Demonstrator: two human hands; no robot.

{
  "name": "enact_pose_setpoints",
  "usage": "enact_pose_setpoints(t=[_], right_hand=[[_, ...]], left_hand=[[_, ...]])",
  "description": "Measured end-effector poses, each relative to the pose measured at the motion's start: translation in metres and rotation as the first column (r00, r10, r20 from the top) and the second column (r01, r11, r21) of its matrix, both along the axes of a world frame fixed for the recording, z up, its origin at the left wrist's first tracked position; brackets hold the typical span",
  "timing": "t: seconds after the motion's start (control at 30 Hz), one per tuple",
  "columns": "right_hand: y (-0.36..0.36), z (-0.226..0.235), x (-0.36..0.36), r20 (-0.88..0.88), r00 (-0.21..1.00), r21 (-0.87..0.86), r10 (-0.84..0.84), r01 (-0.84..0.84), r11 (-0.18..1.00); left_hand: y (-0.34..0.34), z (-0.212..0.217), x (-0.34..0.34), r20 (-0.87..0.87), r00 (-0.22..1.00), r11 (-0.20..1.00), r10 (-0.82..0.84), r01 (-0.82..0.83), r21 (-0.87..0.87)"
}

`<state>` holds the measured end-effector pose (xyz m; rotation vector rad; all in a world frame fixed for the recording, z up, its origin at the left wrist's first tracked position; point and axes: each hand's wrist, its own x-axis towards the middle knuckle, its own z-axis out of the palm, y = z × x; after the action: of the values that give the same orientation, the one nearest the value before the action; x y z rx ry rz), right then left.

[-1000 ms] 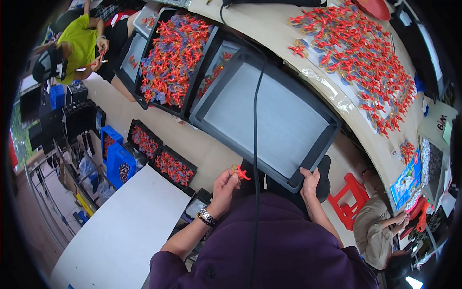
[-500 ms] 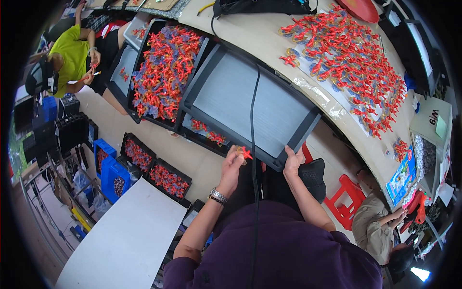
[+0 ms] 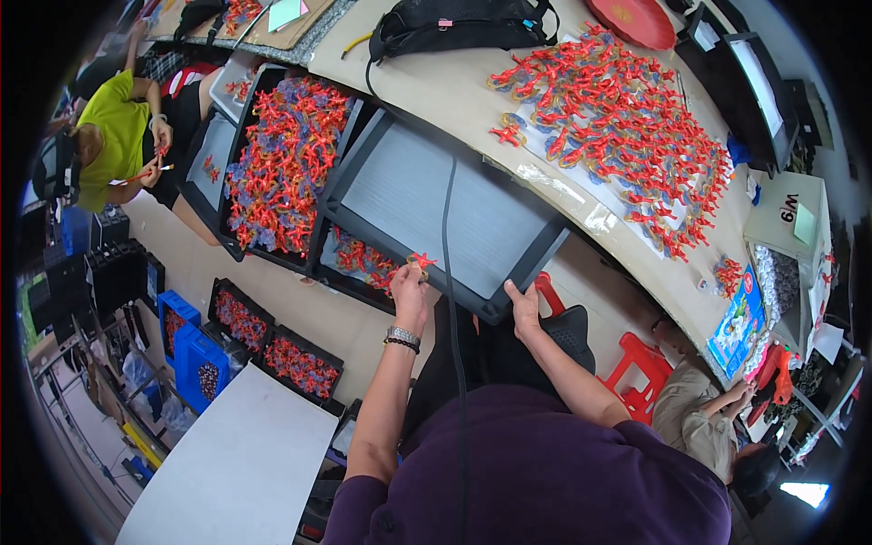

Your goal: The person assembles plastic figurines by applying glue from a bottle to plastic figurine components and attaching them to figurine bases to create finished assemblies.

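Observation:
My left hand [image 3: 409, 298] is pinched around a small red figure [image 3: 421, 262] with a clear yellowish part, held at the near edge of a black tray. That tray [image 3: 356, 202] is lined with a pale sheet and tilts over a lower tray [image 3: 313, 270] of similar red figures, covering part of it. At the tray's near right corner my right hand [image 3: 524, 311] grips the rim, thumb on top and fingers mostly hidden below. Left of the tray stands a black bin [image 3: 238, 156] heaped with red figures and bluish and yellowish clear pieces.
On the curved table [image 3: 509, 177] lie many red figures [image 3: 627, 136], a black bag [image 3: 454, 25] and a red plate [image 3: 636, 20]. A black cable [image 3: 447, 218] hangs across the tray. A white board [image 3: 232, 454] stands lower left; co-workers sit left [image 3: 111, 118] and right [image 3: 695, 409].
My left hand has moved forward with the red figure, toward the tray's near edge. My right hand keeps hold of the tray corner. The whole view has shifted slightly.

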<state>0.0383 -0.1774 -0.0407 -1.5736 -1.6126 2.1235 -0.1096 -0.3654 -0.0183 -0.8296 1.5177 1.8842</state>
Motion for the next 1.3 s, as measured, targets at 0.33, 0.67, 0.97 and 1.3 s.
enact_pose_setpoints(t=[0.33,0.67,0.97,1.3], right_hand=[[0.018,0.17,-0.108,-0.021,0.807,0.603,0.59,-0.461,0.652],[-0.089,0.189,-0.279,-0.063,0.286,0.898,0.956,-0.401,0.179],[-0.02,0.191,-0.267,0.046,0.333,0.786,0.942,-0.594,0.172],[0.2,0.145,-0.336,0.477,0.831,0.876,0.286,-0.476,-0.078]], left_hand=[[0.013,0.017,-0.008,0.028,0.996,0.996,0.085,-0.086,0.027],[0.009,0.013,-0.012,0.039,0.999,0.999,0.021,-0.02,-0.032],[0.001,-0.005,0.004,0.038,0.999,1.0,0.0,0.0,0.014],[0.011,0.015,-0.005,0.014,1.0,0.999,-0.016,0.015,0.041]])
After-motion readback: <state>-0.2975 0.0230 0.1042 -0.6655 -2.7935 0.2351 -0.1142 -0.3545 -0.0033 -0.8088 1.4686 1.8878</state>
